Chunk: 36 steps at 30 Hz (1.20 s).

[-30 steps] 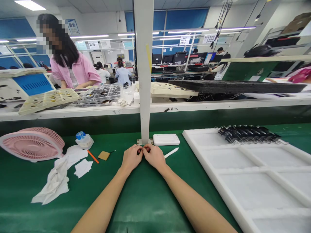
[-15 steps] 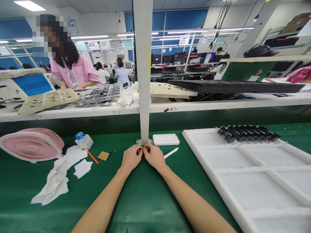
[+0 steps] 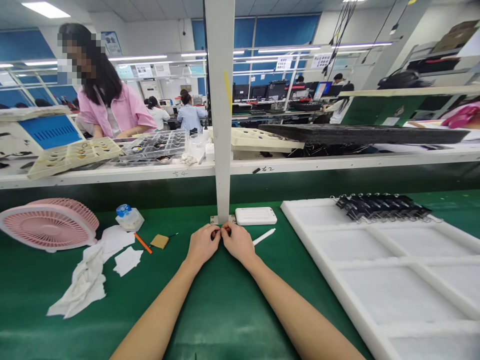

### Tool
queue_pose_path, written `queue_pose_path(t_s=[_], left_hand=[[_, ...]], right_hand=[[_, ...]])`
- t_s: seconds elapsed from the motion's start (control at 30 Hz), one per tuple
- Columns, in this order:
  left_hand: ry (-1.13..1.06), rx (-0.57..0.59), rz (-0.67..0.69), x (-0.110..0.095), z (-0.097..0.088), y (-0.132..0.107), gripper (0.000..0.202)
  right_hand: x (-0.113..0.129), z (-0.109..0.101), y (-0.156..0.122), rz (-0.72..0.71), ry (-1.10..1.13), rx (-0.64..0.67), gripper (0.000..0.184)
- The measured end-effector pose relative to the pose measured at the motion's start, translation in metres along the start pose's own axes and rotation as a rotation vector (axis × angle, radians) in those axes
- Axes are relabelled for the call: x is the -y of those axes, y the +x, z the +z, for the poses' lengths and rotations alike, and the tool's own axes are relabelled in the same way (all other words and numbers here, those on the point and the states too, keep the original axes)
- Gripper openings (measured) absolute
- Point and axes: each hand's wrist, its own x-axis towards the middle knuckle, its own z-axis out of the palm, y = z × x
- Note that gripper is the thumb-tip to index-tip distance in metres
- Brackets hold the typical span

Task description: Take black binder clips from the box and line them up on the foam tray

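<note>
My left hand (image 3: 201, 244) and my right hand (image 3: 237, 242) rest together on the green mat (image 3: 225, 305), just in front of the white post (image 3: 222, 110). Both are closed, fingertips pinched against each other around a small dark thing that I cannot make out. A white pen (image 3: 264, 236) lies just right of my right hand. A white flat box (image 3: 256, 215) sits behind it at the post's foot.
A white foam tray (image 3: 378, 260) fills the right side, with a row of several black clips (image 3: 382, 207) at its far end. On the left lie a pink fan (image 3: 48, 222), crumpled white wipes (image 3: 88, 277), a small bottle (image 3: 128, 216) and an orange pen (image 3: 143, 242). A person in pink stands beyond the shelf.
</note>
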Motion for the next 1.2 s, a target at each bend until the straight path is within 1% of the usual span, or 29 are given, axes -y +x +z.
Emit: queue_pose_path(t_s=[0.33,0.53,0.67,0.87,1.2], left_hand=[[0.001,-0.003,0.0,0.0008,0.0009,-0.0011,0.02],[0.014,0.007,-0.016,0.0005,0.0002,-0.0006,0.02],[0.024,0.022,-0.023,-0.0002,-0.0006,-0.0002,0.02],[0.02,0.015,-0.007,0.0001,-0.0001,0.0002,0.02],[0.043,0.021,-0.021,0.0,0.0009,0.001,0.023]], right_hand=[[0.0026,-0.0016,0.0005,0.029,0.037,0.021,0.007],[0.0016,-0.0001,0.0001,0.016,0.027,0.021,0.008],[0.0017,-0.0003,-0.0003,0.02,0.031,0.019,0.006],[0.0014,-0.0008,0.0005,-0.004,0.012,0.011,0.012],[-0.0008,0.001,0.0017,-0.002,0.016,-0.002,0.012]])
